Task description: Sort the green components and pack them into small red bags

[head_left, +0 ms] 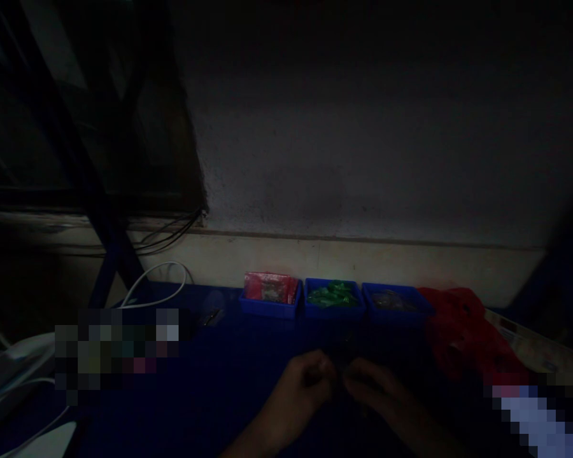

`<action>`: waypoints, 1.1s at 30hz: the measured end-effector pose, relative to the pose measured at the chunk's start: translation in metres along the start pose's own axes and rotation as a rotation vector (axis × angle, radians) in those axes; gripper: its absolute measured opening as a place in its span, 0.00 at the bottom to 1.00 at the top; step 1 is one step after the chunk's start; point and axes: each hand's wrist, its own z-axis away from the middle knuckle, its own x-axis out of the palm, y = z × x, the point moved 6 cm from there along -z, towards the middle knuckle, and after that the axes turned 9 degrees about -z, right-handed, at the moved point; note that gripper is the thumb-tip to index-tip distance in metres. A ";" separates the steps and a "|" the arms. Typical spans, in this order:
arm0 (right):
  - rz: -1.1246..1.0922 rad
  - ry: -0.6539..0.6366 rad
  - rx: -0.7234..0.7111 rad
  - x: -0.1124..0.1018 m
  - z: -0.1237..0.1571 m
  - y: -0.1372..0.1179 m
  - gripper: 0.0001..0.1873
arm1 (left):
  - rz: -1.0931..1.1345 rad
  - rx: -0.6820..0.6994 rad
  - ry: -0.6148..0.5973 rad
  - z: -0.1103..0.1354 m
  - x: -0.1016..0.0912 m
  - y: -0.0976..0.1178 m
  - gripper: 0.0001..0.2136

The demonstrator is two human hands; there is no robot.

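Note:
My left hand [300,388] is closed in a pinch, thumb against fingertips, low in the middle of the head view. Just right of it, my right hand [377,388] has its fingers drawn together, pointing at the left one. Whatever lies between the fingertips is too dark and small to make out. Beyond my hands stand three blue trays in a row. The left tray [270,310] holds pink-red plastic packets [270,287], the middle tray [334,313] green plastic packets [333,294], and the right tray [413,313] clear or greyish small items [391,301].
A crumpled red plastic bag [463,324] lies right of the trays. On the blue table [210,381], a small clear bag [213,312] lies left of them. A white cable [172,264] loops at the back left, before the wall [315,159]. Pixelated patches hide both sides.

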 end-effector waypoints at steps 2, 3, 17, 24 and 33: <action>-0.008 0.009 0.008 -0.001 -0.001 0.000 0.08 | -0.006 0.001 0.002 -0.001 0.000 -0.001 0.03; -0.006 0.017 0.004 -0.001 -0.001 -0.001 0.07 | -0.012 -0.002 0.004 -0.001 0.000 -0.001 0.03; 0.163 0.038 -0.100 0.004 0.009 -0.014 0.06 | -0.121 -0.073 -0.036 0.006 0.006 0.001 0.04; 0.046 0.083 -0.033 0.002 0.009 -0.016 0.06 | -0.117 -0.027 0.010 0.005 0.001 0.006 0.05; -0.015 0.071 -0.045 -0.002 0.006 -0.013 0.06 | -0.065 -0.022 0.036 0.003 -0.002 0.005 0.07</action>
